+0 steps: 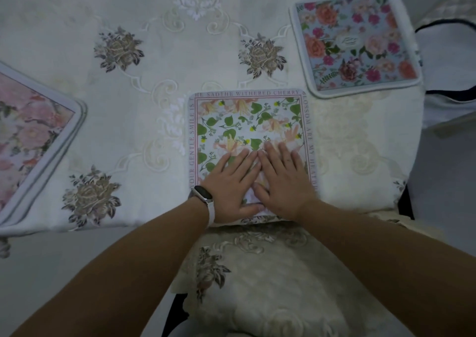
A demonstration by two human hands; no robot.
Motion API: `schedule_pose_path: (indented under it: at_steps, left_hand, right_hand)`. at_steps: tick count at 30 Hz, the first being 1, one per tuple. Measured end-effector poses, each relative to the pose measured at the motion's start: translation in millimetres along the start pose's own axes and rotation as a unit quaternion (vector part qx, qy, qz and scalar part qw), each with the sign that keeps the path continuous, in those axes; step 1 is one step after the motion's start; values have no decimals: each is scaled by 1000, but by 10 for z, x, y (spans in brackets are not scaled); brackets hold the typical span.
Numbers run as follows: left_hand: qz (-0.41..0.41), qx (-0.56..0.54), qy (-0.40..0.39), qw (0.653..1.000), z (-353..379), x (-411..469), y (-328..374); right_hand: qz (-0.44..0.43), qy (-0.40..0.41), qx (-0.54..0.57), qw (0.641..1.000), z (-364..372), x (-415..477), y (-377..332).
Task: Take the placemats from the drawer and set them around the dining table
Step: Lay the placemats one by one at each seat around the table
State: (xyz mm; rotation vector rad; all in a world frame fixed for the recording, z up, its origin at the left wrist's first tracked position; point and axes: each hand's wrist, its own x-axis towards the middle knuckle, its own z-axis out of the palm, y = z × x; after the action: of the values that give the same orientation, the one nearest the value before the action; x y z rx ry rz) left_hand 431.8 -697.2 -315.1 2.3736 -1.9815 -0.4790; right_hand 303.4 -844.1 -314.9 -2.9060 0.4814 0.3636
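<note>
— What covers the table?
— A white embroidered tablecloth.
— And the hands?
— The left hand and right hand lie flat, fingers straight and close together, pressing a square green-leaf floral placemat. A blue rose-patterned placemat lies beyond the right fingertips; a pink floral placemat sits well left.

Free room on the tablecloth

Bare tablecloth is left open between the three placemats; the near edge is fronted by a covered chair.
</note>
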Motion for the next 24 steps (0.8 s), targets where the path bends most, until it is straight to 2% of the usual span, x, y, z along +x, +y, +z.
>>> schedule_pose_path:
  at_steps: [8, 13, 18, 21, 24]
  left_hand:
    - [-34, -15, 3, 999, 0, -7, 27]
    - [-151, -25, -3, 988, -37, -242, -177]
    - [-286, 0, -23, 958, -124, -589, -644]
    - [-330, -2, -51, 942, -206, -707, -639]
    - [-351, -25, -43, 935, -326, -801, -425]
  right_hand:
    - [-34, -21, -9, 999, -7, -96, 89]
    - [-4, -35, -14, 999, -30, -190, 315]
    - [55, -43, 27, 997, -71, -239, 588]
    - [64, -64, 20, 996, -173, -256, 716]
    - [59, -58, 34, 996, -354, -292, 750]
